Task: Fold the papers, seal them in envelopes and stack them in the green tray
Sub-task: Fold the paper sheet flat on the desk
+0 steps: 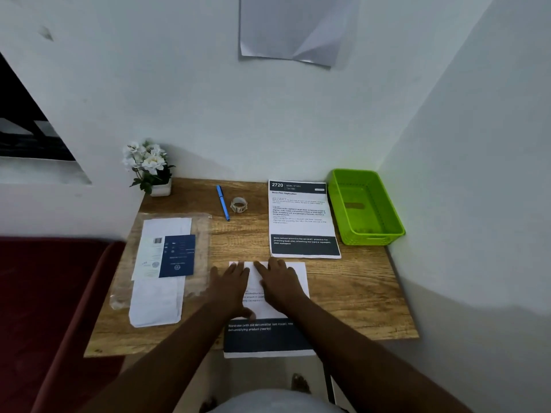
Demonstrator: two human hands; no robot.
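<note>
Head view: left hand [231, 286] and right hand [280, 286], fingers flat, are pressing a half-folded paper [298, 275] on the counter [357, 293]. Second sheet [302, 219] reading "2720", "Book Film Application" is lying just beyond the right hand; green tray [368, 207], empty, farther right; envelopes [158, 302] left of the left hand. Task is barely starting.

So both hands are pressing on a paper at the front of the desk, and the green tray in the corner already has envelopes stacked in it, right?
Not quite. In the head view both hands, left hand and right hand, do press the paper, but the green tray holds no envelopes.
</note>
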